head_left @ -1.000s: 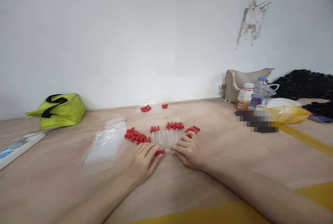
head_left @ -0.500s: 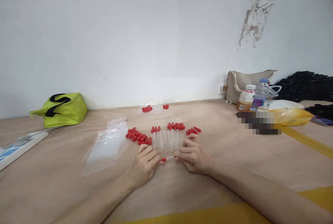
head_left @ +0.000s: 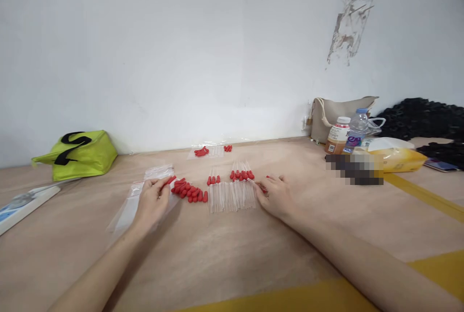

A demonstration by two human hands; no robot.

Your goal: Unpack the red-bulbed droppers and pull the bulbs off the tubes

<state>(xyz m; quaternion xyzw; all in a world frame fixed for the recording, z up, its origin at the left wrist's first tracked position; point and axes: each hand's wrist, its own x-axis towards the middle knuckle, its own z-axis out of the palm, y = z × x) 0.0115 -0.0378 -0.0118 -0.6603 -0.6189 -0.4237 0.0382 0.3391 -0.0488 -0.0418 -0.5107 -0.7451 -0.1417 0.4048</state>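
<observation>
My left hand is closed in a pinch on a red rubber bulb, at the left end of a heap of similar red bulbs. My right hand has its fingertips closed on a thin clear dropper tube, at the right end of a row of clear tubes. A few red bulbs under the right fingers are mostly covered. Behind the row lie droppers with red bulbs fitted on clear tubes, three more of them to the left.
Clear plastic bags lie by my left forearm. Farther back is a bag with red and clear pieces. A green bag and power strip sit left; bottles, a tissue pack and a beige bag sit right.
My hands have parted from the red-bulbed dropper they held together. The left moved left and back to the bulbs and took one. The right moved slightly back to the tubes' right end.
</observation>
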